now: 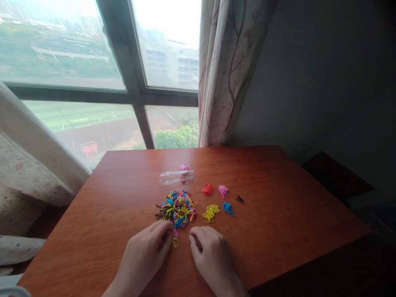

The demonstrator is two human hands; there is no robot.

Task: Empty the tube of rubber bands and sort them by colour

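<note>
A mixed pile of small rubber bands (177, 208), in yellow, blue, black, pink and red, lies on the wooden table. My left hand (147, 249) is at the pile's near edge, its fingertips pinched together by a pink rubber band (175, 233). Whether they grip a band is hidden. Just right of that hand, one yellow rubber band (175, 242) lies loose. My right hand (212, 253) rests on the table, fingers curled and thumb close to the index finger; its contents cannot be seen. Single-colour heaps lie beyond it: yellow bands (210, 213), blue bands (228, 208) and red bands (207, 189).
Farther right are pink bands (222, 190) and a few black bands (240, 199). A clear plastic bottle (173, 177) lies on its side behind the pile, with a pink-purple object (185, 166) behind it. The table (278, 206) reaches a window flanked by curtains (227, 74).
</note>
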